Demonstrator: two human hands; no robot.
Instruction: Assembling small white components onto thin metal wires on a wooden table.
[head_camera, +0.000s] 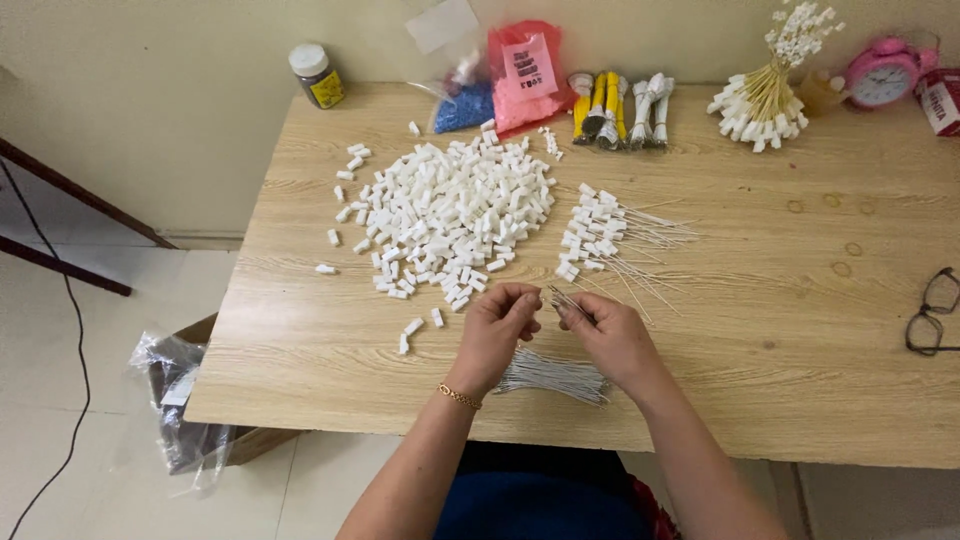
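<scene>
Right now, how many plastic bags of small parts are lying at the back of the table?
2: a blue-filled bag and a pink bag right of it, touching, both against the wall. Others may be hidden behind them.

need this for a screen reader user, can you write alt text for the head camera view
Seen from above, a person's left hand and right hand meet over a wooden table, pinching thin white wires between them. A pile of small white connectors lies behind, wired connectors to its right, and a loose wire bundle under the wrists.

A home worktable (800, 330) (pink alarm clock (882, 75), tiled floor (100, 400))
</scene>
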